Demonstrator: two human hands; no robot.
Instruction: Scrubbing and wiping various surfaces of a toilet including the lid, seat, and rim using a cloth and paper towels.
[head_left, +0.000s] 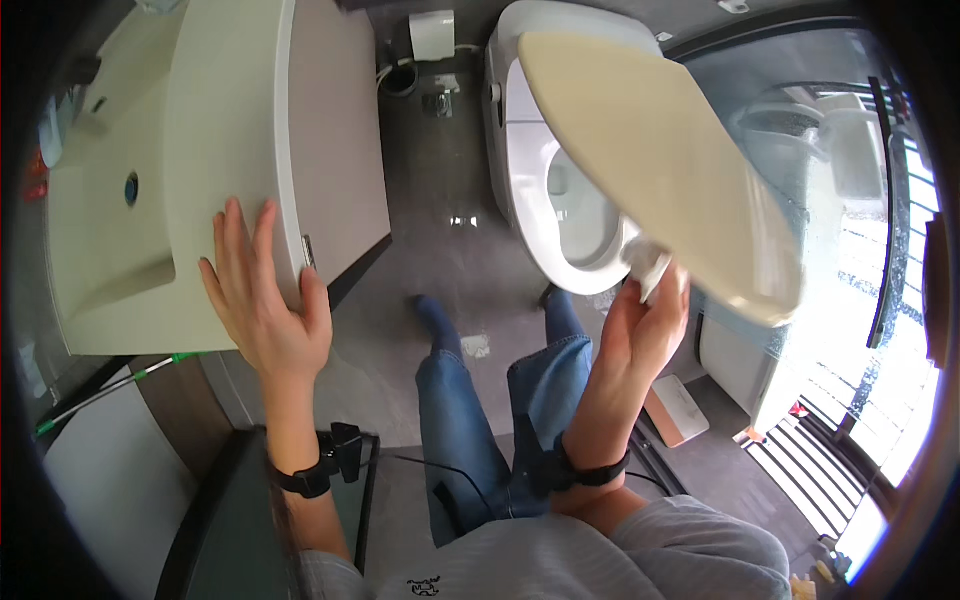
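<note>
My left hand (268, 300) rests with spread fingers on the front edge of a pale washbasin countertop (225, 150), holding nothing. In my right hand (646, 315) is a crumpled white tissue or cloth (646, 262), gripped between thumb and fingers. That hand is beside the underside edge of a cream toilet lid (660, 150), which stands raised and tilted to the right; whether the fingers touch it is unclear. Below the lid lies the white toilet seat (529, 217) around the open bowl (585, 217).
A vanity cabinet (337, 135) stands left of the toilet. A small dark bin (397, 79) is on the grey floor by the back wall. At right are a glass panel, a white and pink bathroom scale (676, 411) and a floor grille (802, 465). A green-and-silver pole (112, 390) leans at left.
</note>
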